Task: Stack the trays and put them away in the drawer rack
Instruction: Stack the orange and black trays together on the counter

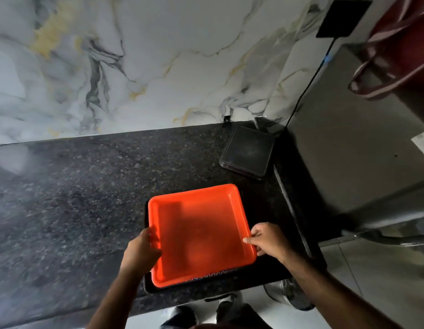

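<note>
Gripping opposite side rims, the left hand (pixel 142 250) and right hand (pixel 268 241) hold the square orange plastic tray (pixel 201 233), nested on a larger dark tray (pixel 158 289) at the speckled granite table's (pixel 87 198) near edge. It looks light, stiff, possibly slick; rims suit best. A dark square tray (pixel 247 151) lies farther right.

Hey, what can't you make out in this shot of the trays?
- Dark tray under the orange tray, head view: mostly covered, only edges show.
- Drawer rack: not in view.
- Left hand, right hand: fingertips hidden behind tray rims.
- Black square object: too dim to identify.
</note>
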Demonstrator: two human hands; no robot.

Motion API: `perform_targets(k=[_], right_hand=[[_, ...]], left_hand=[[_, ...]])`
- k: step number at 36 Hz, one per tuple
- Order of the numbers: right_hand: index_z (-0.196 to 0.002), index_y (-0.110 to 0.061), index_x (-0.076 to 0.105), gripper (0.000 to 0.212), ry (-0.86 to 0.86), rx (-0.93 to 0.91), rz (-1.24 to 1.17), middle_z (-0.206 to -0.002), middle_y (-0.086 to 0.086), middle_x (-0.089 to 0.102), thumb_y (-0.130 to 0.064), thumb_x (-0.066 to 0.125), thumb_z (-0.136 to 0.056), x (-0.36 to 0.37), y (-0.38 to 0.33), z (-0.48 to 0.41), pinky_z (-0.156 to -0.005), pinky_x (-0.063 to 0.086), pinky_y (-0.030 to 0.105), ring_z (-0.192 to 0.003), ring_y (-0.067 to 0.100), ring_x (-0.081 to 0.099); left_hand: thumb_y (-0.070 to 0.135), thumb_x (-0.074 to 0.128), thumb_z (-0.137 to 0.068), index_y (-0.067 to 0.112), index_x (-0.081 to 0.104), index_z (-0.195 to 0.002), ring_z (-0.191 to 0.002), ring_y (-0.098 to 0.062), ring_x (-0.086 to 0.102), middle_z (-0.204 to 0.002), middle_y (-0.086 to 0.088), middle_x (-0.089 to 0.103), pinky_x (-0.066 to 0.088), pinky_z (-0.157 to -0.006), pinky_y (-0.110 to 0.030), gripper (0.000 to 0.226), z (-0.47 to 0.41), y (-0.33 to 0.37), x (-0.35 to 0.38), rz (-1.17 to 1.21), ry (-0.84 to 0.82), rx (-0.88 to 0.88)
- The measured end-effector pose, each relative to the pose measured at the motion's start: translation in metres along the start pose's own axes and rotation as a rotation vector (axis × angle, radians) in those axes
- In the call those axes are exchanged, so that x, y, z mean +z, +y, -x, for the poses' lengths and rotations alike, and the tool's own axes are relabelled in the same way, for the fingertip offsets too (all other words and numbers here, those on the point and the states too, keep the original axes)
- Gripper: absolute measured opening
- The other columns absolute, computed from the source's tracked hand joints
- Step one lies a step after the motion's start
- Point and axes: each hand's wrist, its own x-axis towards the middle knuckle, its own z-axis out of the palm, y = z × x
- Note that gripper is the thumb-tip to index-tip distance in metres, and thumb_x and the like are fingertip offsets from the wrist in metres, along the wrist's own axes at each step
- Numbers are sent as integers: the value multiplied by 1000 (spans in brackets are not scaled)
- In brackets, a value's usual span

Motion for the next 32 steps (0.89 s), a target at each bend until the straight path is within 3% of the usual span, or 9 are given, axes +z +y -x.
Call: perform_targets(k=[5, 10, 15, 17, 22, 26, 29, 30, 32], right_hand=[[-82, -10, 68, 22, -63, 3, -18, -78, 10, 73, -23, 84, -74, -5, 8, -5, -56, 64, 40, -62, 22, 74], [-80, -2, 67, 45, -92, -15, 20, -74, 16, 75, -46, 76, -79, -22, 7, -19, -56, 63, 39, -58, 25, 74], [-69, -8, 63, 54, 115, -167, 144, -57, 8, 70, -62, 66, -79, -68, 4, -69, -52, 57, 36, -45, 17, 68], [-71, -14, 67, 50, 263, -266, 299, -59, 4, 70, -63, 62, -80, -95, -6, -98, -56, 57, 33, -54, 16, 67], [-87, -18, 72, 29, 382, -397, 413, -86, 4, 74, -46, 68, -82, -152, -51, -178, -69, 57, 36, -83, 26, 70], [-114, -14, 65, 40, 359, -394, 514, -118, 14, 65, -40, 68, -84, -176, -80, -234, -90, 52, 40, -111, 33, 61], [-129, -7, 57, 56, 327, -370, 560, -133, 19, 56, -41, 67, -87, -182, -98, -266, -101, 45, 41, -124, 35, 53], [-132, -5, 54, 61, 321, -358, 565, -136, 20, 54, -44, 67, -86, -183, -102, -275, -104, 43, 42, -127, 35, 51], [-135, -4, 50, 71, 304, -331, 579, -139, 21, 52, -52, 64, -85, -184, -107, -292, -107, 41, 44, -131, 36, 47]], left_hand=[[20, 64, -60, 25, 59, -120, -89, -27, 71, -94, -4, 75, 58, -77, -40, 60, 2, 0, 10, -49, -10, -30], [16, 67, -71, 18, 60, -123, -94, -32, 70, -99, -12, 75, 55, -81, -39, 53, 4, 10, 13, -92, 9, -94], [23, 81, -72, -2, 58, -112, -98, -47, 58, -103, -27, 63, 46, -87, -54, 52, -2, 59, 14, -351, 351, 85], [19, 79, -76, 2, 59, -117, -98, -39, 62, -109, -20, 65, 51, -87, -49, 48, -5, 104, 23, -174, 393, 227], [17, 76, -81, 14, 65, -115, -88, -4, 65, -105, 3, 68, 48, -76, -4, 36, -22, 235, 72, 346, 163, 340], [26, 78, -73, 8, 65, -111, -88, -14, 66, -100, -1, 71, 53, -81, -29, 44, -65, 300, 126, 780, -113, 89], [24, 75, -71, 12, 67, -88, -76, -16, 58, -80, -2, 64, 51, -79, -36, 22, -94, 320, 152, 994, -236, -116], [16, 73, -75, 13, 66, -92, -82, -17, 60, -87, -5, 65, 55, -81, -38, 18, -101, 325, 157, 1097, -295, -201], [8, 71, -75, 9, 60, -116, -108, -30, 60, -120, -15, 60, 61, -73, -38, 42, -116, 330, 164, 1274, -364, -359]])
